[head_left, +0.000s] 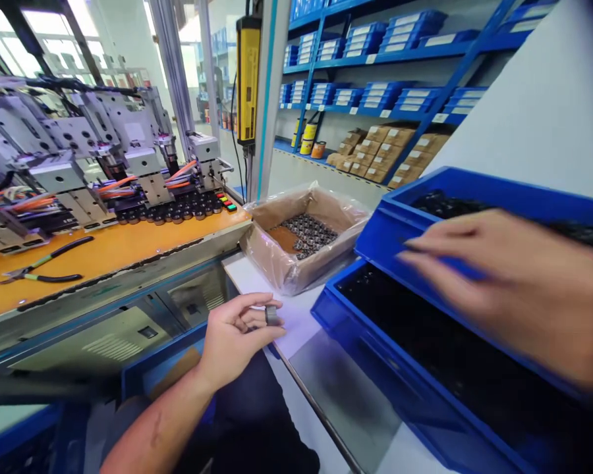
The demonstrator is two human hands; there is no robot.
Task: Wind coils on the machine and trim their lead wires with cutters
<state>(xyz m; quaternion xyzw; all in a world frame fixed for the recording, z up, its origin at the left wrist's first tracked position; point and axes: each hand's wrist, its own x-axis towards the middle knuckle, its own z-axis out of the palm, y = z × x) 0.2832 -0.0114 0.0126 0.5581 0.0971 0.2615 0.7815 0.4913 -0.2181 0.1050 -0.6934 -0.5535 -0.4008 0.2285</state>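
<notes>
My left hand (242,332) is closed in a pinch on a small grey ring-shaped part (271,315), held between thumb and fingers above the edge of the white table. On the right, my right hand (504,283) is smeared by motion above two blue bins. Its thumb and forefinger come together around a small dark piece (411,245), too blurred to name. Small black parts (445,203) lie in the upper blue bin (390,227). The lower blue bin (333,309) also holds black parts, partly hidden beneath the upper bin and my right hand.
A plastic-lined cardboard box (296,266) with many small metallic parts stands beyond my hands. To the left, a machine (143,158) sits on an orange worktop (128,247) with rows of black round parts (178,209) and cutting pliers (44,266). Blue shelves (366,56) stand behind.
</notes>
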